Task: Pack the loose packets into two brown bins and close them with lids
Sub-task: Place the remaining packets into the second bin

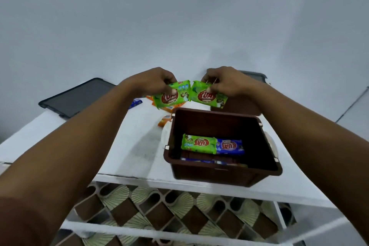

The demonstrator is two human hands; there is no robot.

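Left hand (153, 82) and right hand (225, 82) are both raised over the far edge of the near brown bin (209, 174). Each pinches one green packet by its top edge, fingers (173, 91) clamped on the wrapper: left packet (171, 96), right packet (207, 96), almost touching each other.

In the bin, a green packet (198, 143) and a blue packet (229, 146) lie flat side by side, with more showing beneath at the near wall. The far half of the floor is bare.

Step in hand, as I judge it: lower both packets in.
- Lay them flat in the bare far half, long sides parallel to the row already there, so the layers stay level for the lid.
- Release low; don't drop from height.

Loose orange packets (164, 121) and a blue one (135, 103) wait on the desk (129, 146). The second bin (243, 106) sits behind the right hand. Dark lids lie far left (77, 97) and far right (253, 76).
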